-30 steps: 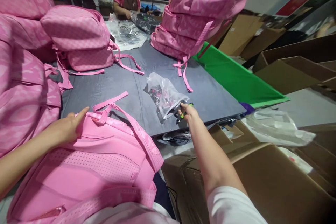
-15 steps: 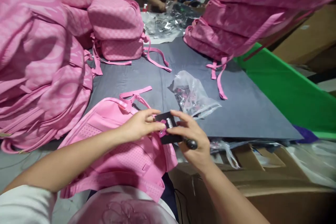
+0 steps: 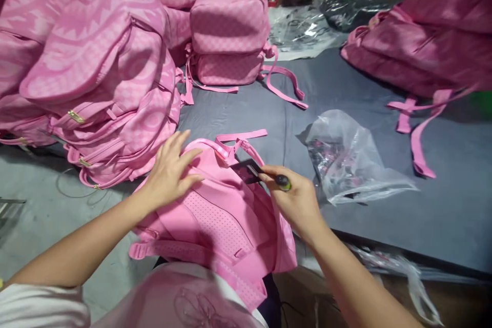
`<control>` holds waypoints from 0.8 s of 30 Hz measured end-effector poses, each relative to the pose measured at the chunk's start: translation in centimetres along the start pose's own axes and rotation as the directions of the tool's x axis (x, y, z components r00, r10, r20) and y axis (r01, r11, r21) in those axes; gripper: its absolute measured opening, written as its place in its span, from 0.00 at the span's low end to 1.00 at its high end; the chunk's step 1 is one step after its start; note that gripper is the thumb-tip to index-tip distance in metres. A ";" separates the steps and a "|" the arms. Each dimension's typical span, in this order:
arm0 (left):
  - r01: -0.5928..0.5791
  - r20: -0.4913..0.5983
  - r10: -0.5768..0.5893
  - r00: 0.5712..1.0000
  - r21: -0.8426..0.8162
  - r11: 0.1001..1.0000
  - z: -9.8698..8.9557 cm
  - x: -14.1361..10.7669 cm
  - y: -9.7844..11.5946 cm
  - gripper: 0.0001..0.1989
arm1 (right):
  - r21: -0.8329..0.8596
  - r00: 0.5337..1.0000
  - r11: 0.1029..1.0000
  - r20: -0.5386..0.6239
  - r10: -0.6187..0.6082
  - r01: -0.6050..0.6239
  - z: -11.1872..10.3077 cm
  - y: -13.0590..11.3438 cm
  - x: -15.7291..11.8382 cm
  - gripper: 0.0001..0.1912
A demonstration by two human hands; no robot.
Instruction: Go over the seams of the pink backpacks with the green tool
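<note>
With twelve o'clock pointing away from us and the middle of our pink backpack (image 3: 215, 225) as the hub, the work sits at one o'clock. There our right hand (image 3: 294, 195) pinches a black card (image 3: 246, 170) between thumb and fingers, with a green-and-black tool handle (image 3: 283, 182) tucked in the same grasp. The backpack leans against us, its dotted back panel facing up, and the card's far end lies just beside the webbing strap (image 3: 246, 136) near its top; whether they touch, we cannot tell.

Our left hand (image 3: 169, 171) is at eleven o'clock, fingers splayed over the backpack's upper edge, gripping nothing; how firmly it presses, we cannot tell.

To handle this well, we would hold the card flat by its near edge, so that it doesn't bend, and let the left hand steady the fabric. With the tool sharing that grasp, we should mind its hidden end against cloth and card. At two o'clock a clear plastic bag (image 3: 346, 159) lies on the counter (image 3: 238, 113), well apart from the card.
</note>
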State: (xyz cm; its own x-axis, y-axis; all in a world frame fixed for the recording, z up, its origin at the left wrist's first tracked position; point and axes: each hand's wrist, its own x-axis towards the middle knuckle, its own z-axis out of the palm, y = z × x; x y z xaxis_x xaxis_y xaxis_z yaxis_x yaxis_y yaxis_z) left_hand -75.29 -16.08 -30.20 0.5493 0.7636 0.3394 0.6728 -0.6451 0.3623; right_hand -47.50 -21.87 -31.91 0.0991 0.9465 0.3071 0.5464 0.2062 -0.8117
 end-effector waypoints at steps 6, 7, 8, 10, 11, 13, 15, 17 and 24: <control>-0.073 0.043 0.072 0.997 0.024 0.997 0.6 -3.1 -3.4 0.11 | -0.191 0.921 0.981 0.385 0.056 0.020 5.0 -1.0 2.4 0.12; -0.100 0.024 0.100 0.995 0.017 0.995 0.7 -3.2 -3.4 0.11 | -0.263 0.880 0.964 0.465 0.098 0.032 5.5 -1.6 2.6 0.13; -0.115 0.015 0.115 0.993 0.008 0.993 0.8 -3.2 -3.4 0.11 | -0.333 0.842 0.941 0.523 0.132 0.060 5.9 -2.2 2.7 0.14; -0.121 0.006 0.121 0.993 -0.010 0.993 0.8 -3.2 -3.3 0.11 | -0.439 0.803 0.889 0.572 0.165 0.131 6.6 -3.1 2.9 0.15; -0.118 0.004 0.118 0.993 -0.017 0.993 0.7 -3.2 -3.3 0.11 | -0.471 0.800 0.870 0.574 0.174 0.149 6.9 -3.4 3.0 0.15; -0.113 0.002 0.113 0.994 -0.018 0.993 0.7 -3.4 -3.5 0.10 | -0.484 0.793 0.864 0.577 0.198 0.137 7.5 -3.7 3.1 0.16; -0.098 -0.015 0.098 0.995 -0.026 0.995 0.9 -3.6 -3.7 0.10 | -0.488 0.769 0.863 0.599 0.226 0.126 8.1 -3.7 3.3 0.15; -0.051 -0.056 0.048 0.997 -0.054 0.997 1.2 -3.8 -3.9 0.14 | -0.510 0.727 0.837 0.650 0.221 0.201 8.7 -3.7 3.6 0.14; 0.164 0.000 -0.164 0.986 -0.043 0.986 1.8 -4.4 -4.3 0.37 | -0.459 0.715 0.831 0.691 0.111 0.315 9.0 -5.4 4.2 0.08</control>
State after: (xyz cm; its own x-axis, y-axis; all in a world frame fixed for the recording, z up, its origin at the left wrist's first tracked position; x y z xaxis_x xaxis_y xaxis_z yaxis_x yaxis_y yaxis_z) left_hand -79.72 -16.62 -34.81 0.4315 0.8590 0.2755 0.7315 -0.5119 0.4504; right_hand -57.53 -16.78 -30.69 -0.4428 0.8708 -0.2138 0.8670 0.3550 -0.3495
